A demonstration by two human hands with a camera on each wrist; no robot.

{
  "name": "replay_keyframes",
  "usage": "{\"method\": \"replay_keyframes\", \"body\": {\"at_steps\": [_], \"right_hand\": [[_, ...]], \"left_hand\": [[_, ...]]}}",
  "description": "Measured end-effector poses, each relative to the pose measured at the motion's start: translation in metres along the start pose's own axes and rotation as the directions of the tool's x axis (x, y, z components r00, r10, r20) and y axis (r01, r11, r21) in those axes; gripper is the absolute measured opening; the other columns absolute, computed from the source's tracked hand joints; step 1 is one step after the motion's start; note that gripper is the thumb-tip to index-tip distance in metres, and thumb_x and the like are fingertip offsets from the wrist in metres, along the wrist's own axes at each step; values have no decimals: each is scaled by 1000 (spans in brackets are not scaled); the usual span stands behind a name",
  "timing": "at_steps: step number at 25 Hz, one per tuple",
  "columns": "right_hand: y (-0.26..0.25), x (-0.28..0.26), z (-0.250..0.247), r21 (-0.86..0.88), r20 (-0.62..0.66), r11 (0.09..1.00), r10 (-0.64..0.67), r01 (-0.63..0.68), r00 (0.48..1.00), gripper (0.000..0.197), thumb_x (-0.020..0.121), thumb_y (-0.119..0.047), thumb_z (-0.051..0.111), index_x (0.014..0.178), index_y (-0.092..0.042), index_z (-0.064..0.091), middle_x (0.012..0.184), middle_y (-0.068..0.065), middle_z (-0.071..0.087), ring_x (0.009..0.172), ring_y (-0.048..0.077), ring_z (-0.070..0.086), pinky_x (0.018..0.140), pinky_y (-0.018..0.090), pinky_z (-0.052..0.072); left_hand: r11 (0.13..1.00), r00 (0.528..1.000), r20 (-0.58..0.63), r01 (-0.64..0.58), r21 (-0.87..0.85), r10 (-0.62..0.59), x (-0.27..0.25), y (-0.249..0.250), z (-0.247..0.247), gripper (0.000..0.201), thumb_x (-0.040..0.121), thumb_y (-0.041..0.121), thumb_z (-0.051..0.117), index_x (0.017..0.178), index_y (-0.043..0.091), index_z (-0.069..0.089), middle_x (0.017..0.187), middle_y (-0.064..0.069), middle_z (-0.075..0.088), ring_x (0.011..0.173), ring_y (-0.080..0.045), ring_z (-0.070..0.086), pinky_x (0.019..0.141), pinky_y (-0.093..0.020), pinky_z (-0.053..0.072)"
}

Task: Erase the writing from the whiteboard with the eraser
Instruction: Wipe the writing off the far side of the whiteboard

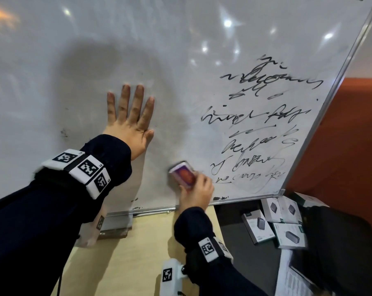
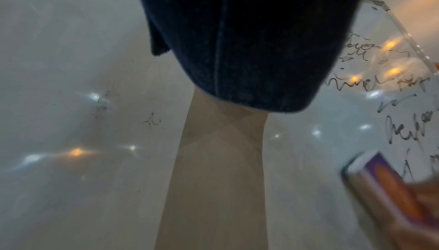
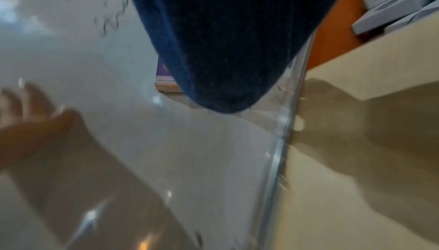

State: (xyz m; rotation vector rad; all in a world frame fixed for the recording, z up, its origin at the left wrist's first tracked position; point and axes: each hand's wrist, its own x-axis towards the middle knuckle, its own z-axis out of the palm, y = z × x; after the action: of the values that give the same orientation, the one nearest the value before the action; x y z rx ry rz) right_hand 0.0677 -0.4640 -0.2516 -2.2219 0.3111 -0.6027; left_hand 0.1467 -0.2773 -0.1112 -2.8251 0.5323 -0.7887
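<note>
Head view: left hand [image 1: 130, 122] presses flat, fingers spread, steadying the whiteboard [image 1: 180, 60]; right hand [image 1: 196, 193] grips the eraser [image 1: 183, 175]. Best to sweep firmly rightward over the writing [image 1: 259, 124].

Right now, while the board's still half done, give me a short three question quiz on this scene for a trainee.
1. True or false: the left hand lies flat on the whiteboard with straight fingers.
2. Which hand grips the eraser? A. left hand B. right hand C. neither
3. Fill the gap: the remaining writing is on the board's ____ side, as the head view shows it.

Key
1. True.
2. B, the right hand holds it against the board near the bottom edge.
3. Right; the area around the left hand shows only faint smudges.
</note>
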Motion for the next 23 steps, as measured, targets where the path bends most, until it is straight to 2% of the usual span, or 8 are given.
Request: {"method": "replay_keyframes", "body": {"at_steps": [2, 4, 8, 10, 14, 17, 20, 23], "right_hand": [[5, 17, -9, 76, -102, 988, 143, -135, 985, 54, 62, -8, 87, 109, -8, 60, 112, 12, 55, 106, 32, 51, 93, 49, 45], [-11, 32, -9, 74, -171, 996, 59, -46, 984, 55, 60, -13, 89, 108, -10, 62, 110, 10, 56, 104, 30, 51, 90, 47, 45], [-32, 5, 10, -59, -34, 983, -175, 172, 984, 61, 54, -20, 90, 107, -22, 59, 109, 4, 57, 96, 27, 53, 83, 40, 45], [-3, -10, 14, -94, 5, 989, -118, 118, 993, 65, 50, -17, 92, 105, -21, 58, 107, 5, 59, 94, 30, 57, 81, 43, 46], [35, 15, -9, 106, -107, 949, 308, -297, 945, 55, 62, -13, 89, 108, -7, 60, 112, 11, 57, 106, 33, 53, 91, 44, 42], [4, 25, -8, 140, -159, 979, 169, -147, 973, 56, 60, -13, 89, 108, -8, 61, 110, 11, 57, 103, 30, 52, 88, 44, 45], [-11, -7, 16, -62, -27, 998, -16, 14, 1000, 66, 50, -18, 92, 106, -19, 57, 103, 8, 60, 91, 31, 58, 78, 43, 47], [19, -22, 16, -124, 33, 982, 144, -139, 989, 61, 60, -27, 90, 111, -20, 57, 112, 5, 58, 103, 29, 57, 91, 45, 41]], "left_hand": [[1000, 1000, -9, -4, 6, 5, 1, 0, 1, 74, 94, 45, 19, 148, 14, -20, 150, -14, -33, 133, -37, -37, 105, -60, -21], [1000, 1000, -10, -13, 5, 13, 2, 0, 0, 74, 94, 44, 21, 149, 12, -17, 155, -18, -23, 133, -38, -34, 105, -61, -18], [1000, 1000, -12, -13, 9, 13, 0, -1, 2, 75, 93, 44, 22, 149, 11, -15, 155, -20, -15, 133, -39, -35, 105, -61, -19], [1000, 1000, -13, -12, -3, 12, 0, 0, 2, 75, 93, 44, 22, 149, 12, -16, 155, -20, -17, 133, -38, -35, 106, -62, -18], [1000, 1000, -15, -7, -6, 7, 0, 0, 4, 75, 94, 43, 24, 148, 13, -19, 151, -14, -33, 133, -38, -34, 106, -64, -14], [1000, 1000, -15, -7, -16, 6, 1, 0, 3, 74, 94, 44, 20, 149, 12, -17, 155, -19, -20, 134, -38, -33, 106, -62, -16], [1000, 1000, -19, -7, -11, 6, 0, -1, 2, 75, 93, 43, 22, 148, 13, -18, 155, -21, -15, 134, -39, -32, 106, -63, -16], [1000, 1000, -6, -9, -6, 9, 0, -1, 2, 73, 94, 44, 20, 147, 14, -21, 155, -21, -16, 134, -38, -33, 106, -63, -15]]}}
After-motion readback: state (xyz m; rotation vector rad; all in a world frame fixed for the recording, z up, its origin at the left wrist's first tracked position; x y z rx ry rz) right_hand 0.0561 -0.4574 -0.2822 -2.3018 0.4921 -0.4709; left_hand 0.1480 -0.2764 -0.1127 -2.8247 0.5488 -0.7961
